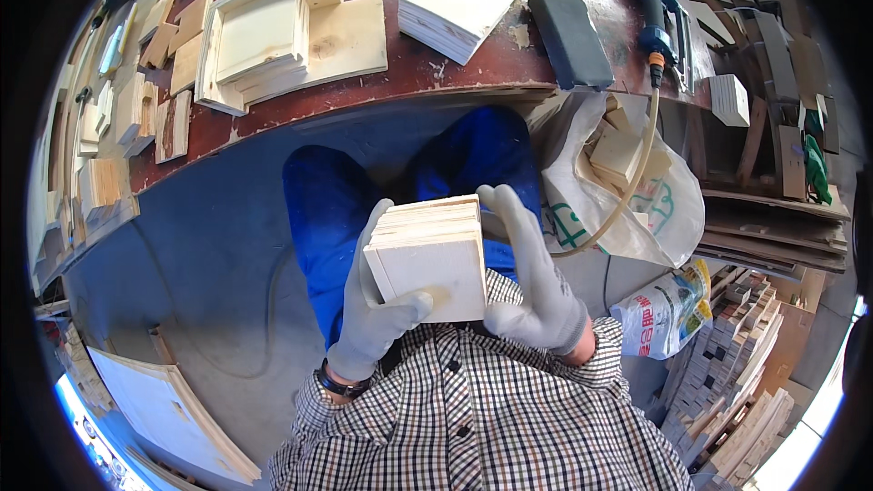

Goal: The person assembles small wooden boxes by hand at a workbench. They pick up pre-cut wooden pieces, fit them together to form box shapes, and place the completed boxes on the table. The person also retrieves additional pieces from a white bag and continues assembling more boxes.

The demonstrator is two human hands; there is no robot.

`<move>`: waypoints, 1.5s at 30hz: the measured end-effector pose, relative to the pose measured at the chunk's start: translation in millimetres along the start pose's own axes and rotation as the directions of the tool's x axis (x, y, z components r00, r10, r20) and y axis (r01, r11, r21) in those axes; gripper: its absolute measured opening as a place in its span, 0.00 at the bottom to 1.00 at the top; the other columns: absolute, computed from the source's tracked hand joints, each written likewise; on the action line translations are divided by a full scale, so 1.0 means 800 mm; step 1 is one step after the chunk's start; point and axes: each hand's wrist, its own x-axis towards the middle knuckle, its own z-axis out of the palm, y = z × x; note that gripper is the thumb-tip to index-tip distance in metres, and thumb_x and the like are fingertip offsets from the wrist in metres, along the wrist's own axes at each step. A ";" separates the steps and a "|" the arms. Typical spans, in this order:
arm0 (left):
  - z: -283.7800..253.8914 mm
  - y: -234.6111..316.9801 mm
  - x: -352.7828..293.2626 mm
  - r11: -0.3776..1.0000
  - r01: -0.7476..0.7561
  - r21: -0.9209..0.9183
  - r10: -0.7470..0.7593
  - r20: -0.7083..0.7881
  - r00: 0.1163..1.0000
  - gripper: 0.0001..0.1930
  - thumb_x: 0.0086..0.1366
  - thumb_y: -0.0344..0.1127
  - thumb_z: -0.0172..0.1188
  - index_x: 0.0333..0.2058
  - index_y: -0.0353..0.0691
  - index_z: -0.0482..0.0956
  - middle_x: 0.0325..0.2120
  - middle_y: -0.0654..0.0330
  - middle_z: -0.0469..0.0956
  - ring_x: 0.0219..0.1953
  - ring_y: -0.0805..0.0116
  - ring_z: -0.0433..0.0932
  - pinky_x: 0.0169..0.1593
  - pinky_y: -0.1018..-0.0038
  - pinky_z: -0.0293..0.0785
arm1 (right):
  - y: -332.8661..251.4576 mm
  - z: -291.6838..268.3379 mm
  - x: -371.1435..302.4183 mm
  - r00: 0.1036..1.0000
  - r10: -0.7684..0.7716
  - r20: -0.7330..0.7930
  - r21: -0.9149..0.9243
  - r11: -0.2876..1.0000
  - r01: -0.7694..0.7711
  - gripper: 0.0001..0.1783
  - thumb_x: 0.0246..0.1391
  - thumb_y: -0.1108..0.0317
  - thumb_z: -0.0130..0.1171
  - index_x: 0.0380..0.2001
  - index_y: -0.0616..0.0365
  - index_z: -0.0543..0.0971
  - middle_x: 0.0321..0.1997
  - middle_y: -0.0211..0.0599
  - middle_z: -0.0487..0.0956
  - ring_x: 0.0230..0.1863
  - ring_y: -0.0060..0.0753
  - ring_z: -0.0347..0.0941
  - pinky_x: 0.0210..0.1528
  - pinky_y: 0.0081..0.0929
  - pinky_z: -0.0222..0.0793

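A small stack of pale plywood boards (pixel 427 265) is held above my lap, its layered edges facing up and away. My gloved left hand (pixel 368 305) is wrapped round its left side, the thumb pressed on the near face. At the stack's right side, my gloved right hand (pixel 536 286) curves with thumb and fingers spread apart. Its fingertips lie by the upper right corner and its thumb by the lower right one. A gap shows between that palm and the boards; whether the tips touch the wood I cannot tell.
Ahead, a dark red workbench (pixel 364 82) bears a wooden box assembly (pixel 264 36), a board stack (pixel 455 5), a dark case (pixel 571 41) and an air nailer (pixel 653 18). Its hose (pixel 644 155) crosses a white sack of offcuts (pixel 582 182). Wood strips (pixel 727 345) are piled right.
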 end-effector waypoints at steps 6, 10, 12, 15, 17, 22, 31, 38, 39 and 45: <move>-0.001 0.006 0.012 0.977 0.172 -0.122 -0.177 -0.028 0.984 0.59 0.57 0.48 0.78 0.78 0.36 0.49 0.71 0.50 0.66 0.72 0.59 0.68 0.74 0.60 0.65 | 0.013 0.015 -0.004 1.000 0.017 0.019 -0.034 0.999 -0.016 0.83 0.33 0.35 0.85 0.81 0.63 0.45 0.81 0.67 0.51 0.81 0.69 0.50 0.80 0.58 0.53; 0.003 0.002 0.017 0.977 0.205 -0.057 -0.207 -0.037 0.978 0.58 0.56 0.48 0.77 0.78 0.36 0.50 0.71 0.49 0.65 0.73 0.58 0.67 0.74 0.60 0.65 | 0.014 0.010 -0.008 0.999 0.040 0.013 -0.081 0.996 -0.039 0.85 0.28 0.33 0.86 0.81 0.61 0.47 0.81 0.66 0.52 0.82 0.69 0.49 0.79 0.59 0.54; 0.005 -0.001 0.019 0.976 0.209 -0.064 -0.210 -0.021 0.977 0.58 0.56 0.48 0.76 0.78 0.36 0.50 0.72 0.49 0.64 0.73 0.58 0.67 0.74 0.60 0.65 | 0.014 0.010 -0.010 0.998 0.065 -0.015 -0.116 0.991 -0.067 0.86 0.27 0.32 0.86 0.81 0.61 0.48 0.81 0.65 0.52 0.81 0.68 0.50 0.79 0.57 0.55; 0.006 -0.004 0.020 0.978 0.207 0.038 -0.209 0.042 0.977 0.56 0.62 0.54 0.72 0.78 0.37 0.48 0.73 0.48 0.61 0.75 0.57 0.64 0.76 0.60 0.62 | 0.021 0.012 -0.011 0.995 0.076 -0.071 -0.103 0.991 -0.083 0.87 0.25 0.31 0.87 0.81 0.61 0.48 0.81 0.63 0.53 0.80 0.65 0.54 0.79 0.54 0.57; 0.010 -0.010 0.020 0.983 0.136 0.120 -0.144 0.059 0.988 0.51 0.70 0.60 0.63 0.78 0.38 0.49 0.74 0.49 0.60 0.76 0.58 0.62 0.77 0.60 0.60 | 0.034 0.011 -0.009 0.997 0.012 -0.074 -0.038 0.999 -0.015 0.88 0.23 0.31 0.87 0.81 0.62 0.48 0.80 0.61 0.54 0.79 0.61 0.57 0.79 0.52 0.57; 0.005 -0.009 0.019 0.994 0.106 0.021 -0.108 0.139 0.984 0.39 0.81 0.65 0.40 0.77 0.42 0.55 0.73 0.55 0.63 0.75 0.62 0.63 0.76 0.63 0.62 | 0.050 0.013 -0.013 0.994 0.037 -0.101 0.179 0.984 -0.018 0.84 0.26 0.35 0.88 0.80 0.61 0.52 0.73 0.50 0.66 0.74 0.53 0.65 0.77 0.48 0.60; 0.009 -0.013 0.005 0.982 0.185 -0.030 -0.183 0.067 0.981 0.41 0.77 0.68 0.48 0.76 0.45 0.57 0.67 0.56 0.69 0.69 0.63 0.71 0.67 0.65 0.75 | 0.048 0.011 -0.016 0.983 0.168 -0.077 0.320 0.938 -0.135 0.78 0.36 0.31 0.81 0.80 0.62 0.51 0.73 0.47 0.64 0.75 0.49 0.63 0.77 0.46 0.56; 0.013 -0.020 0.006 0.982 0.188 0.017 -0.189 0.051 0.981 0.44 0.73 0.69 0.55 0.74 0.44 0.58 0.65 0.54 0.69 0.67 0.63 0.72 0.62 0.67 0.80 | 0.030 0.011 -0.021 0.947 0.304 -0.107 0.425 0.875 -0.233 0.80 0.37 0.24 0.78 0.80 0.64 0.50 0.75 0.48 0.62 0.76 0.49 0.61 0.78 0.47 0.56; 0.013 -0.018 0.007 0.980 0.151 0.127 -0.161 0.074 0.984 0.44 0.73 0.69 0.56 0.74 0.43 0.58 0.65 0.53 0.69 0.67 0.62 0.72 0.63 0.67 0.80 | 0.032 0.012 -0.021 0.947 0.296 -0.123 0.432 0.875 -0.217 0.80 0.38 0.23 0.77 0.80 0.64 0.50 0.76 0.49 0.61 0.77 0.49 0.60 0.78 0.47 0.55; 0.016 -0.016 0.005 0.956 0.037 0.290 -0.066 0.091 0.994 0.37 0.80 0.58 0.50 0.74 0.36 0.57 0.64 0.52 0.70 0.61 0.62 0.76 0.61 0.68 0.78 | 0.024 0.012 -0.021 0.922 0.371 -0.112 0.514 0.816 -0.266 0.78 0.43 0.19 0.70 0.80 0.65 0.49 0.80 0.54 0.60 0.81 0.50 0.57 0.80 0.48 0.54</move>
